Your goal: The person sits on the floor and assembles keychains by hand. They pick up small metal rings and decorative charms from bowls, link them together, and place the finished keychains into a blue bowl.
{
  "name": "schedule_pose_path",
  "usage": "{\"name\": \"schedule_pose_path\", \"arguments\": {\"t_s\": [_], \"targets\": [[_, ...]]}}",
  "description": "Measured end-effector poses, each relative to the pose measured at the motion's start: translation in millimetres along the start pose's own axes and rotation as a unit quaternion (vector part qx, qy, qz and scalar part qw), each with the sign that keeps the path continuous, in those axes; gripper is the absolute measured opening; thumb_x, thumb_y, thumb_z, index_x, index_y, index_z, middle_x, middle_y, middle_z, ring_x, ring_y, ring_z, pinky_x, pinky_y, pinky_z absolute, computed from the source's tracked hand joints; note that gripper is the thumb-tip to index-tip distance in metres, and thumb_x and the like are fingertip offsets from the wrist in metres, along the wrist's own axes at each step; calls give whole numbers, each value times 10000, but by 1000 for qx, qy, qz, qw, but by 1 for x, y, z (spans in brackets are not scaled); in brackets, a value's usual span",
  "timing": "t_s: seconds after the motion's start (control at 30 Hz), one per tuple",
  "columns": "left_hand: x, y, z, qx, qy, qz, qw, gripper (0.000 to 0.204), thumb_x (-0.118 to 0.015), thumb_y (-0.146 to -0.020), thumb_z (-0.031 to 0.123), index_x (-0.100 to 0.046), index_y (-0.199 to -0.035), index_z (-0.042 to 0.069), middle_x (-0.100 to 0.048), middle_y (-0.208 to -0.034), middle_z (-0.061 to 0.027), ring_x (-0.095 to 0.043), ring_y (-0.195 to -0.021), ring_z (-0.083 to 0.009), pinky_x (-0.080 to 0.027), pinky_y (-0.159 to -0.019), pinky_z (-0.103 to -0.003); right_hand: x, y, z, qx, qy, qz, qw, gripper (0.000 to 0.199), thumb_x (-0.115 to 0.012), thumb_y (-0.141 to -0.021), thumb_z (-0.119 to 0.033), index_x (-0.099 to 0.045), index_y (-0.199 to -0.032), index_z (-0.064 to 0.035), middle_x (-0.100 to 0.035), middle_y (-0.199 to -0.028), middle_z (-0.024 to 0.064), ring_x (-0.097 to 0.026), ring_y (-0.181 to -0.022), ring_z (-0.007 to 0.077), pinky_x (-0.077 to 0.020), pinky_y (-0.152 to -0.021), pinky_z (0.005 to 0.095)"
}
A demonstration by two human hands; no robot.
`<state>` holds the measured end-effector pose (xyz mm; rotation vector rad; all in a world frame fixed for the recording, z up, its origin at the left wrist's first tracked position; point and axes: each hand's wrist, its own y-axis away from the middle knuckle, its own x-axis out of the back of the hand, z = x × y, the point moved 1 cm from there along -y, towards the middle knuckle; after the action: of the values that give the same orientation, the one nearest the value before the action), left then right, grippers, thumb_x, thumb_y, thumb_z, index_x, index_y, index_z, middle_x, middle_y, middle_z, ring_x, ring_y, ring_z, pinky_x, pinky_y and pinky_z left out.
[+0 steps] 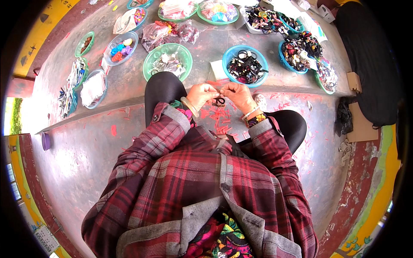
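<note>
My left hand (199, 96) and my right hand (240, 97) meet above the floor between my knees, fingertips pinched close together. A small black looped band, seemingly a hair tie (219, 102), hangs just below the fingertips and appears held between both hands. The fingers partly hide its upper end. Just beyond my right hand stands a blue basket (225, 64) heaped with black hair ties (246, 68). Farther left, a green basket (189, 62) holds clear bags and small pale pieces. A white packet (218, 70) lies between these two baskets.
Thin red strips (221, 115) litter the floor below my hands. More baskets line the raised ledge, including a blue one (282, 55) of dark hair ties at right and one of coloured pieces (107, 56) at left. A black bag (344, 117) sits by cardboard at far right.
</note>
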<state>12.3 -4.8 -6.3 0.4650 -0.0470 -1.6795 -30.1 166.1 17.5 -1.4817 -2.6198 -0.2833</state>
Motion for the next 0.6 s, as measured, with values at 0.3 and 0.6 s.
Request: {"name": "schedule_pose_path", "arguments": {"t_s": [0.3,0.6], "targets": [[-2,5,8,9,71,32,997,170,-622,-768,99,-610,-894,-15,-634,-802,-59,-516,-581,-71,-417,-530,-194,10,1,-6,-9,-93,20,995,60,-596,-787,-63,-609,-804,-7,-584,-744,-20,-500,-691,48,-402,-637,192],[-6,7,18,-4,205,-61,977,251,-544,-838,124,-556,-1018,-50,-611,-964,-124,-599,-808,-147,-472,-625,-222,13,2,-14,-18,-175,38,984,71,-580,-804,-83,-602,-801,-16,-554,-712,-38,-474,-647,41,-380,-603,182]]}}
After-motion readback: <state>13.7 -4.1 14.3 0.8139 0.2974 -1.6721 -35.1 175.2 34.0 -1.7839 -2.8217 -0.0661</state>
